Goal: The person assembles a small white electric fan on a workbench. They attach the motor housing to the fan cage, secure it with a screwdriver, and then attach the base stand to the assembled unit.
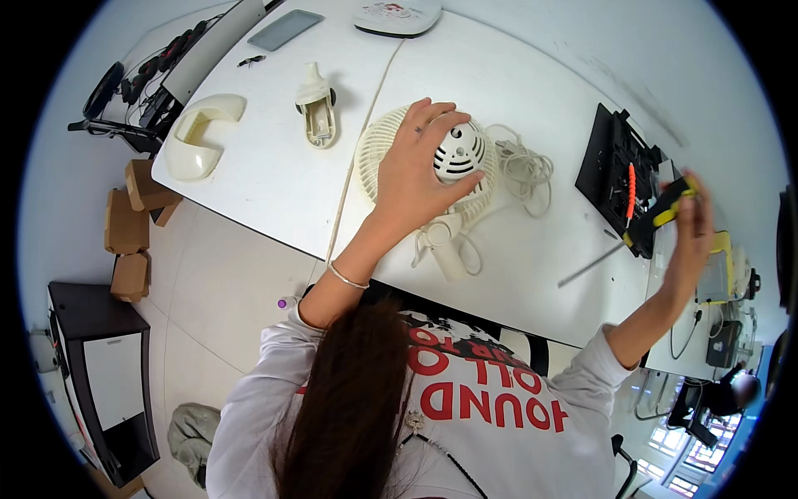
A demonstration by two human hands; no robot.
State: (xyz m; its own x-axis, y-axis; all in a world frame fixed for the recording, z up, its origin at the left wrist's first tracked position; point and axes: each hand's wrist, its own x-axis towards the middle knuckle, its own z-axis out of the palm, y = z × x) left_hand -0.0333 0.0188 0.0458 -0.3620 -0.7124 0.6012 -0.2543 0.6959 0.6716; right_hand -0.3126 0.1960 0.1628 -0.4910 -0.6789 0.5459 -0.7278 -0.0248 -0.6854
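A cream electric fan (371, 158) lies on the white table, its slotted round motor housing facing up. My left hand (413, 170) is curled over that housing, thumb on one side and fingers on the other, gripping it. The fan's short neck (449, 256) points toward me, and its pale power cord (529, 170) is bundled at the right. Off to the right, my right hand (697, 223) is closed around the black and yellow handle of a screwdriver (592, 264). The shaft slants down and left over the table, away from the fan.
An open black tool case (595, 166) with an orange-handled tool (631, 190) is near the screwdriver. Farther left are a hollow cream casing (319, 125), a curved cream cover (184, 158), a grey tray (285, 31) and a small black item (251, 61). Cardboard boxes (126, 220) stand beyond the table's left edge.
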